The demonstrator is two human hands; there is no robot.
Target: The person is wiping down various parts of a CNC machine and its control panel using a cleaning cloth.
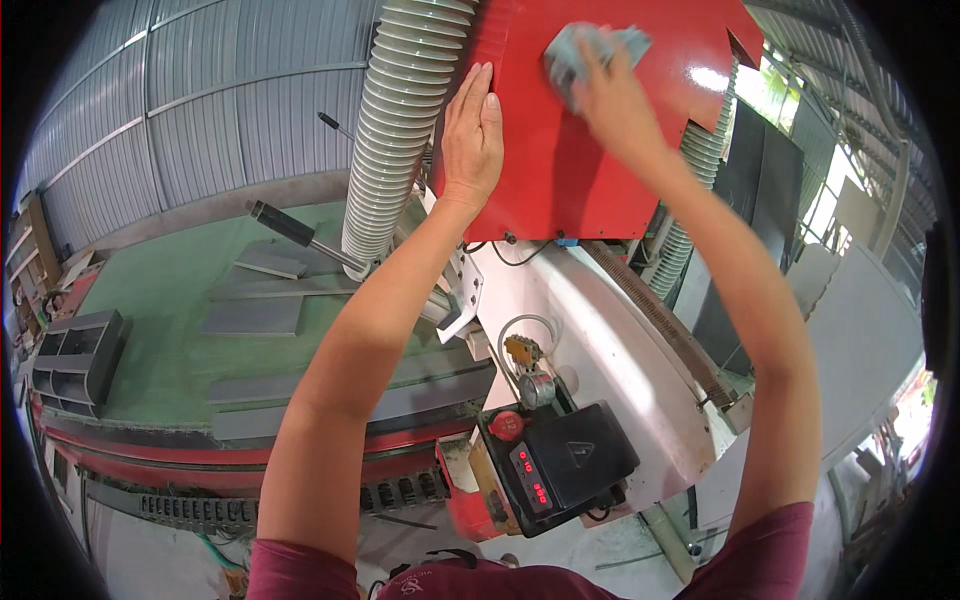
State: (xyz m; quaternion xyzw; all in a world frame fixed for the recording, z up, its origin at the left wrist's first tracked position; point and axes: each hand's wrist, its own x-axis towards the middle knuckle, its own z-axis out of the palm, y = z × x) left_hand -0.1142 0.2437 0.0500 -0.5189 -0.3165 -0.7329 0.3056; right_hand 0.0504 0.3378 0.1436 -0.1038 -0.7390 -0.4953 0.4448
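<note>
A red machine cover (540, 190) rises in front of me, its glossy face catching a bright reflection. My left hand (474, 138) rests flat against its left edge, fingers straight and holding nothing. Higher up and to the right, my right hand (610, 92) presses a crumpled light blue-grey cloth (575, 55) on the red surface. Motion smears this hand a little, and its fingers lie over the cloth. Just left of my left hand stands a thick ribbed hose (405, 110).
A black box with a red digital display (545, 470) and a pressure gauge (538, 390) sit below the cover. To the left, grey panels (255, 315) and a grey shelf piece (75, 360) lie on a green bed (160, 290). A black-gripped lever (285, 225) juts out near the hose.
</note>
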